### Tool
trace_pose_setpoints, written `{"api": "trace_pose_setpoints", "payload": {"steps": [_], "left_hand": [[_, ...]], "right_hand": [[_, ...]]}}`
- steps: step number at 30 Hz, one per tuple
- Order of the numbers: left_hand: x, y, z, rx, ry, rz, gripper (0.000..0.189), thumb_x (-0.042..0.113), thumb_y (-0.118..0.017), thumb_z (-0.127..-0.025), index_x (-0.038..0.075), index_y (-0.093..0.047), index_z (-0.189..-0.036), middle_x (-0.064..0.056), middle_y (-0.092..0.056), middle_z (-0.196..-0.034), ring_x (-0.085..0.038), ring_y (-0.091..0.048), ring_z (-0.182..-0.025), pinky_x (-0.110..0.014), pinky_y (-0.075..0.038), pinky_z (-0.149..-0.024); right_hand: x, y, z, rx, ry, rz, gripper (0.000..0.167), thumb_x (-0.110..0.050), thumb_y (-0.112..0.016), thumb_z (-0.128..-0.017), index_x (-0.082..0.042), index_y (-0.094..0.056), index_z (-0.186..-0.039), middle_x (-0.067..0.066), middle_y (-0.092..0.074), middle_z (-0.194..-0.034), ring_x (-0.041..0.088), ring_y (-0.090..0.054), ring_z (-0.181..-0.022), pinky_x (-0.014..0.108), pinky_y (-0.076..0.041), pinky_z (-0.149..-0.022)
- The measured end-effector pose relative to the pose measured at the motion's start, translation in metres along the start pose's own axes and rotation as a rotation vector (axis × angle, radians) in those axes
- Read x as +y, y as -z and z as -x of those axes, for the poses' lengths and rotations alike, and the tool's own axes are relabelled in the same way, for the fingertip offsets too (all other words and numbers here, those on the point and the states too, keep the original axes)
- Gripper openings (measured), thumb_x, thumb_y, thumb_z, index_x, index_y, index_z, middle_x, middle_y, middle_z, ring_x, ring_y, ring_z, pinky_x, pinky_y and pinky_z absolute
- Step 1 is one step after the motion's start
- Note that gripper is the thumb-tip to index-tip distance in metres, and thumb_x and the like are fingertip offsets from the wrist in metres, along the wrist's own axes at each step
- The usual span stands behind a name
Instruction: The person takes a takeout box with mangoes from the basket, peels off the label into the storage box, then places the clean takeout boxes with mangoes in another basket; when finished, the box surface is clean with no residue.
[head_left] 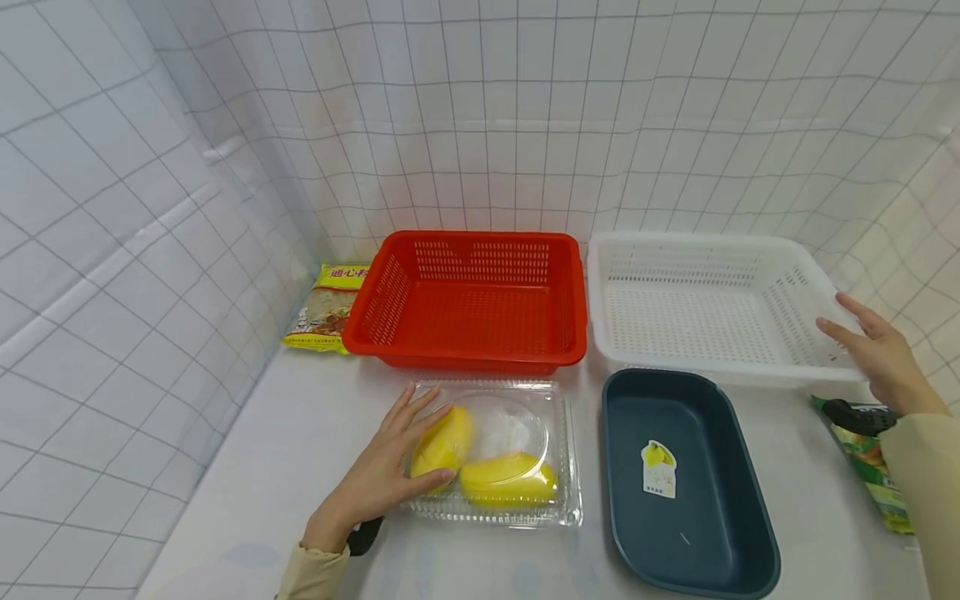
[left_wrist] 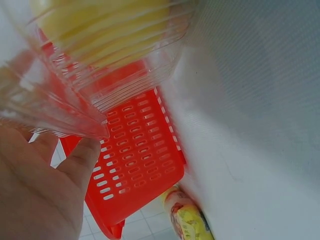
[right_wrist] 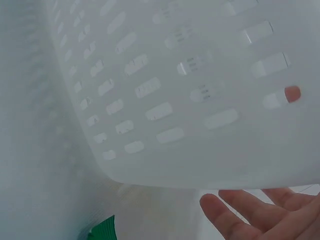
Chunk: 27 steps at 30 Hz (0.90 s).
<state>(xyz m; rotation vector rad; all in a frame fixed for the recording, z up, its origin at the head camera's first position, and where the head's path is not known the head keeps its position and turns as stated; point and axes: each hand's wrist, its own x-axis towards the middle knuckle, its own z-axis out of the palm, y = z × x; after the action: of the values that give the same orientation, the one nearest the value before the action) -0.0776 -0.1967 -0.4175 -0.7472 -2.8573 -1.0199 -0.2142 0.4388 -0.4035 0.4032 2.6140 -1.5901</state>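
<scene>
In the head view, my left hand (head_left: 405, 458) rests with spread fingers on the left part of a clear plastic clamshell box (head_left: 517, 417). Two yellow fruits that look like mangoes (head_left: 510, 481) lie inside it. The left wrist view has the box's ridged wall (left_wrist: 125, 90) close up, fingers beside it. At far right, my right hand (head_left: 885, 358) straddles the right rim of a white slotted basket (head_left: 690, 367). Its thumb is over the inner side. From the right wrist, extended fingers (right_wrist: 240, 215) appear just past the rim, and a fingertip (right_wrist: 292, 94) shows through a slot.
A red slotted basket (head_left: 465, 358) stands behind the box, overlapping a yellow food packet (head_left: 326, 312). To the box's right is a dark blue basin (head_left: 682, 533) bearing a fruit sticker (head_left: 660, 471). A green packet (head_left: 873, 479) lies under the right forearm. Grid-patterned cloth (head_left: 517, 108) encloses the table.
</scene>
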Motion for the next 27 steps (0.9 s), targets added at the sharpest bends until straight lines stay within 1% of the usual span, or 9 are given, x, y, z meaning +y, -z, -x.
{"api": "trace_pose_setpoints", "payload": {"steps": [2, 3, 6, 9, 13, 16, 22, 24, 27], "left_hand": [[0.0001, -0.0001, -0.0005, 0.000, -0.001, -0.003, 0.076, 0.052, -0.069, -0.081, 0.024, -0.040, -0.146, 0.005, -0.019, -0.155, -0.026, 0.000, -0.143, -0.062, -0.019, -0.105], [0.0002, 0.0000, -0.0009, -0.002, -0.002, -0.002, 0.076, 0.052, -0.069, -0.081, 0.024, -0.040, -0.146, 0.005, -0.019, -0.155, -0.027, 0.000, -0.143, -0.062, -0.018, -0.105], [0.0001, 0.0001, -0.0016, -0.003, -0.004, -0.005, 0.077, 0.052, -0.069, -0.081, 0.023, -0.040, -0.146, 0.005, -0.020, -0.155, -0.027, -0.001, -0.143, -0.062, -0.019, -0.105], [0.0000, 0.0005, -0.0016, -0.005, -0.001, 0.002, 0.077, 0.052, -0.069, -0.081, 0.024, -0.040, -0.146, 0.005, -0.019, -0.155, -0.026, 0.000, -0.143, -0.062, -0.018, -0.105], [-0.0004, -0.0001, 0.0006, -0.003, 0.026, 0.047, 0.077, 0.049, -0.071, -0.080, 0.026, -0.039, -0.146, 0.004, -0.017, -0.156, -0.024, 0.003, -0.143, -0.066, -0.017, -0.103], [-0.0001, -0.0011, 0.0027, 0.024, 0.059, 0.118, 0.077, 0.043, -0.073, -0.080, 0.025, -0.038, -0.147, 0.001, -0.010, -0.158, -0.026, 0.005, -0.143, -0.071, -0.015, -0.100], [-0.0017, 0.0025, 0.0023, 0.119, 0.202, 0.240, 0.084, 0.031, -0.071, -0.086, 0.019, -0.021, -0.152, -0.010, -0.008, -0.157, -0.037, -0.012, -0.139, -0.067, -0.024, -0.100], [-0.0036, 0.0049, 0.0032, 0.118, 0.267, 0.298, 0.086, 0.031, -0.070, -0.087, 0.018, -0.016, -0.153, -0.014, -0.012, -0.155, -0.042, -0.025, -0.134, -0.062, -0.030, -0.099], [-0.0059, 0.0064, 0.0058, 0.076, 0.387, 0.388, 0.085, 0.035, -0.069, -0.087, 0.024, -0.017, -0.153, -0.014, -0.020, -0.154, -0.046, -0.043, -0.122, -0.056, -0.041, -0.093]], "right_hand": [[0.0001, 0.0010, 0.0001, -0.032, -0.001, -0.044, 0.078, -0.038, -0.059, -0.093, -0.034, -0.009, -0.152, 0.014, 0.001, -0.157, -0.009, -0.049, -0.072, 0.021, -0.051, -0.057], [0.0002, 0.0015, 0.0003, -0.047, 0.002, -0.072, 0.078, -0.036, -0.060, -0.093, -0.034, -0.008, -0.152, 0.008, -0.009, -0.157, -0.009, -0.051, -0.073, 0.021, -0.051, -0.058], [0.0006, 0.0032, 0.0008, -0.107, 0.004, -0.203, 0.081, -0.028, -0.062, -0.093, -0.035, -0.007, -0.152, -0.006, -0.038, -0.136, -0.005, -0.057, -0.075, 0.024, -0.054, -0.059], [0.0009, 0.0037, 0.0009, -0.161, 0.002, -0.350, 0.083, -0.023, -0.063, -0.092, -0.036, -0.008, -0.152, -0.013, -0.042, -0.110, 0.002, -0.062, -0.074, 0.028, -0.055, -0.058], [0.0011, 0.0029, 0.0008, -0.210, -0.001, -0.481, 0.080, -0.017, -0.061, -0.093, -0.036, -0.010, -0.152, -0.015, -0.047, -0.104, 0.006, -0.064, -0.075, 0.029, -0.056, -0.057], [0.0008, 0.0033, 0.0011, -0.229, -0.017, -0.525, 0.077, -0.016, -0.060, -0.094, -0.038, -0.013, -0.152, -0.015, -0.048, -0.103, 0.007, -0.063, -0.077, 0.029, -0.055, -0.058], [0.0003, 0.0052, 0.0039, -0.232, -0.043, -0.510, 0.078, -0.021, -0.061, -0.093, -0.041, -0.013, -0.151, -0.012, -0.043, -0.106, 0.006, -0.062, -0.077, 0.030, -0.055, -0.060], [-0.0009, 0.0050, 0.0045, -0.232, -0.051, -0.503, 0.078, -0.021, -0.061, -0.094, -0.041, -0.012, -0.151, -0.012, -0.042, -0.107, 0.005, -0.061, -0.078, 0.030, -0.055, -0.060], [-0.0028, 0.0049, 0.0047, -0.229, -0.057, -0.486, 0.077, -0.022, -0.059, -0.094, -0.041, -0.010, -0.151, -0.013, -0.040, -0.109, 0.003, -0.059, -0.079, 0.030, -0.055, -0.060]]}}
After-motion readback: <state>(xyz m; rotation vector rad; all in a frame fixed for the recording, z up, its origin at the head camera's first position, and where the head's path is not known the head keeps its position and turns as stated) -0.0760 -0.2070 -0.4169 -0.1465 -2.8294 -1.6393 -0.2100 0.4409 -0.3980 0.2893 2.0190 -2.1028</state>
